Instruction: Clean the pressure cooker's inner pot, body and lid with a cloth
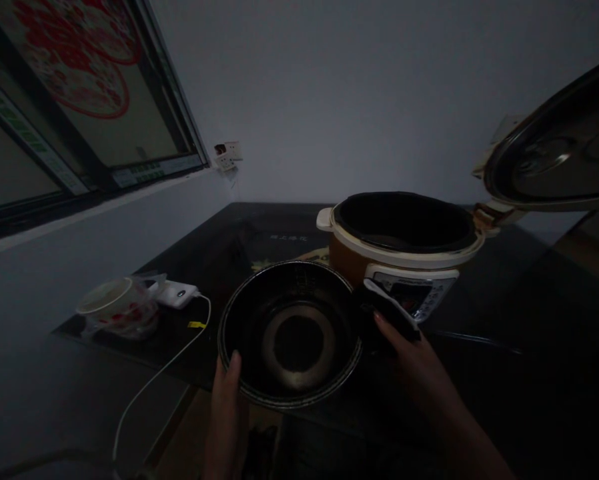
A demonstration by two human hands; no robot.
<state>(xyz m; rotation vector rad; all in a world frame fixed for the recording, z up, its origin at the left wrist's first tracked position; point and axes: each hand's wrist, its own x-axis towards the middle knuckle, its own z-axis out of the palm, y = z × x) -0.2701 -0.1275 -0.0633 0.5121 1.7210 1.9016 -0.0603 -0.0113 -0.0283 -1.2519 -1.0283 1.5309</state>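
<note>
A black inner pot point(304, 390) is tilted toward me in front of the cooker, and its dark inside shows a pale ring on the bottom. My left hand point(227, 393) grips its left rim, thumb over the edge. At the pot's right side my right hand point(404, 343) is closed on a dark cloth point(387, 310) with a pale edge. Whether this hand also touches the pot is too dark to tell. Just behind stands an electric pressure cooker point(347, 257) with a white rim, its lid point(544, 167) raised to the right.
To the left, a plastic tub point(104, 300) in a clear bag sits beside a white power adapter point(177, 293) with a white cable point(154, 377). A wall socket point(227, 155) is near the window point(94, 100). The black tabletop point(219, 233) meets the wall.
</note>
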